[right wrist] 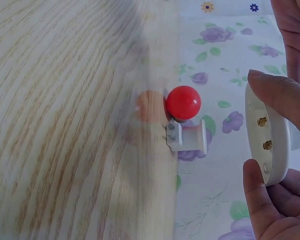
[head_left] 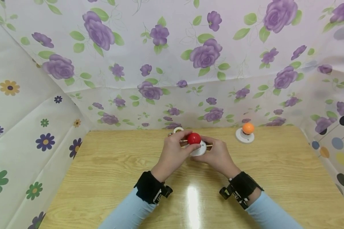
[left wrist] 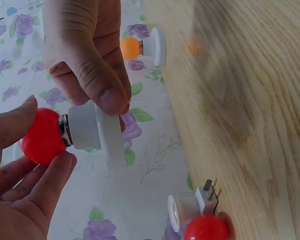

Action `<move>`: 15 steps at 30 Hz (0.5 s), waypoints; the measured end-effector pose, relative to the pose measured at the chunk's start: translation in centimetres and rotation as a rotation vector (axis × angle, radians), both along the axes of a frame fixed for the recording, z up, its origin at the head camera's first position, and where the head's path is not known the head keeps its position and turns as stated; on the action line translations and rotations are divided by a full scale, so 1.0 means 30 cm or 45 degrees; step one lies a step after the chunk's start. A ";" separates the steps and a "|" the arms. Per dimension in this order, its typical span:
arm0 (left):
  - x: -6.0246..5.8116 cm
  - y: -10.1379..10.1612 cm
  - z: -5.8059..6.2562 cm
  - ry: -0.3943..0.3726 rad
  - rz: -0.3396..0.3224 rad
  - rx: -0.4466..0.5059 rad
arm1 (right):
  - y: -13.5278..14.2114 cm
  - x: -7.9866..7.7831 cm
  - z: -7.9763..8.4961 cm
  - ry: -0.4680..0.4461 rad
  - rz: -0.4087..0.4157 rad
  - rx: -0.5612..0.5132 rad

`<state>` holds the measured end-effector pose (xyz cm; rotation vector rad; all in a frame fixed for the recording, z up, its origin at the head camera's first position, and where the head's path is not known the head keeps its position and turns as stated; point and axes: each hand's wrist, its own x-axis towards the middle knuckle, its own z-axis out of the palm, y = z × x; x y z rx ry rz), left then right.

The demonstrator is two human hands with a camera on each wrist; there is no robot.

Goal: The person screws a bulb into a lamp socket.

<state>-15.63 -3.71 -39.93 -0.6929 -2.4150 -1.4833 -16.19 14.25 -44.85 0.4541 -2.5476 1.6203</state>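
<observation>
My left hand (head_left: 174,152) holds a red light bulb (left wrist: 40,136), thumb and fingers round its globe. The bulb's metal screw base (left wrist: 65,130) is at the mouth of a white lamp holder (left wrist: 85,127), partly inside it. My right hand (head_left: 218,158) grips this holder by its wide round base (right wrist: 275,145). Two brass screws (right wrist: 264,133) show on the underside of the base. Both hands are raised over the table, with the bulb on the left and the holder on the right.
At the back of the wooden table (head_left: 117,159) lie a second red bulb (right wrist: 183,102) and a white plug-in socket (right wrist: 187,137) with metal prongs. An orange bulb (head_left: 248,128) stands in a round white holder (head_left: 244,137) at the back right. Flowered cloth (head_left: 172,63) hangs behind.
</observation>
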 end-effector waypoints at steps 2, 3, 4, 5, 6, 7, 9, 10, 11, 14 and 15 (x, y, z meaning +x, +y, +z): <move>-0.002 -0.002 0.001 -0.002 -0.010 -0.007 | 0.000 0.000 0.002 0.000 0.006 0.014; -0.003 -0.004 0.001 -0.005 -0.018 -0.013 | 0.000 -0.001 0.003 0.002 0.009 0.024; -0.005 -0.006 0.002 -0.006 -0.026 -0.020 | 0.001 -0.002 0.003 0.005 0.010 0.031; -0.005 -0.007 0.002 -0.009 -0.039 -0.023 | 0.003 -0.003 0.003 0.008 0.016 0.035; -0.006 -0.009 0.003 -0.013 -0.051 -0.026 | 0.003 -0.004 0.002 0.009 0.021 0.038; -0.007 -0.011 0.004 -0.015 -0.063 -0.029 | 0.004 -0.005 0.001 0.015 0.023 0.040; -0.009 -0.015 0.006 -0.019 -0.093 -0.026 | 0.005 -0.006 -0.001 0.021 0.025 0.044; -0.010 -0.017 0.006 -0.017 -0.106 -0.027 | 0.005 -0.007 -0.002 0.021 0.023 0.043; -0.011 -0.019 0.007 -0.018 -0.118 -0.026 | 0.005 -0.007 -0.002 0.022 0.022 0.042; -0.012 -0.025 0.008 -0.025 -0.142 -0.038 | 0.004 -0.006 -0.004 0.019 0.018 0.028; -0.011 -0.027 0.007 -0.032 -0.144 -0.047 | 0.004 -0.005 -0.005 0.018 0.017 0.021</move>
